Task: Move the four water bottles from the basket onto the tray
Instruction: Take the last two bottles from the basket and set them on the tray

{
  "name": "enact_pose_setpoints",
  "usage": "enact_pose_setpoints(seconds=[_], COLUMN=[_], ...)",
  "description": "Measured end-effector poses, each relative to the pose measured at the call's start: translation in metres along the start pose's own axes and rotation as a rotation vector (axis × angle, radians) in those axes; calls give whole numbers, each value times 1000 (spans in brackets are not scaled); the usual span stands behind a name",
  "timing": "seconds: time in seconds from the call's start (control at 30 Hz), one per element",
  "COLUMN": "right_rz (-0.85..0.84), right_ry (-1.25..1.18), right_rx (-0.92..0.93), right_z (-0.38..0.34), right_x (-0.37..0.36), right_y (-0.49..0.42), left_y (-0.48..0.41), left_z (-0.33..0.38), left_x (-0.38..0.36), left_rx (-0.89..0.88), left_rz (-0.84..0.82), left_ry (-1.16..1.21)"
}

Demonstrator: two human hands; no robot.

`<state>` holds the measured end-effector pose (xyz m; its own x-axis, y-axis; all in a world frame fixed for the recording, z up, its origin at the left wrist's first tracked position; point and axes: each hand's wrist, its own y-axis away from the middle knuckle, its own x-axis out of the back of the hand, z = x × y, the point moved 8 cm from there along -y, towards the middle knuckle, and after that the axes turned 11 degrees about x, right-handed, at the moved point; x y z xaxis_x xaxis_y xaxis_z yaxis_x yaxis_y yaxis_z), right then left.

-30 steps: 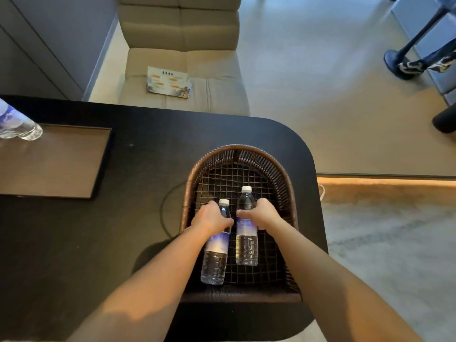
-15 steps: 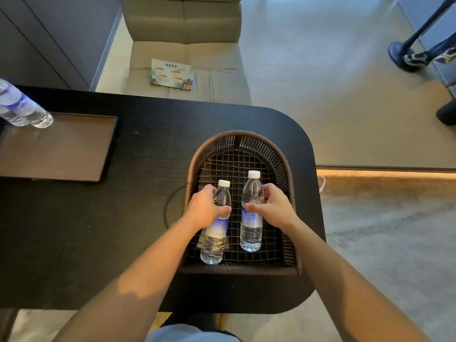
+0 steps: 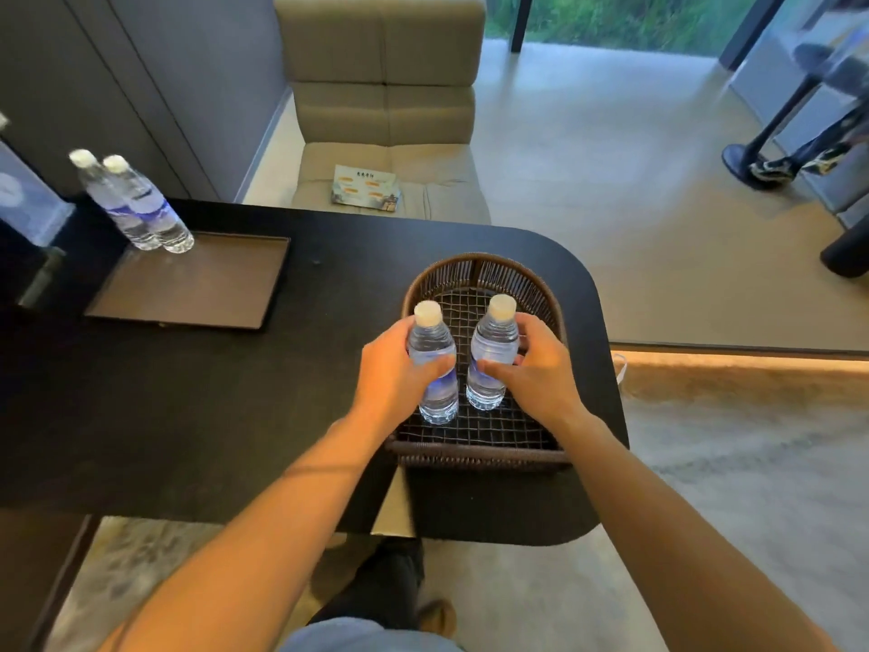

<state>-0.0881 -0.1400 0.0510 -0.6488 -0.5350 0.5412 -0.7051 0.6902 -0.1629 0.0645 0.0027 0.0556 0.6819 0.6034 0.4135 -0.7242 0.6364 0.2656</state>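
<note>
A dark woven basket sits at the right end of the black table. Over it I hold two clear water bottles with white caps, both upright. My left hand grips the left bottle and my right hand grips the right bottle. The bottoms of both bottles hang just above the basket's mesh floor. At the left of the table lies a flat brown tray. Two more bottles stand side by side at the tray's far left corner.
The black table has a rounded right corner. A beige armchair with a leaflet on its seat stands beyond the table. A dark object lies left of the tray. Another person's shoes show at far right.
Both bottles went from lying flat in the basket to upright and lifted off its floor. The view pulled back, bringing the two bottles on the tray fully into sight.
</note>
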Motion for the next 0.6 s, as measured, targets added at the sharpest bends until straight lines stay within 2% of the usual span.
enact_pose_setpoints(seconds=[0.23, 0.43, 0.6], right_rz=[-40, -101, -196], right_ry=[23, 34, 17], right_rx=[125, 155, 165], right_z=[-80, -128, -158], right_x=[-27, -96, -189], right_y=[-13, -42, -74], left_y=[12, -1, -35], left_z=[19, -17, -65], left_x=[86, 169, 246], left_rx=[-113, -37, 45], left_rz=[148, 216, 278], left_ry=[-24, -19, -41])
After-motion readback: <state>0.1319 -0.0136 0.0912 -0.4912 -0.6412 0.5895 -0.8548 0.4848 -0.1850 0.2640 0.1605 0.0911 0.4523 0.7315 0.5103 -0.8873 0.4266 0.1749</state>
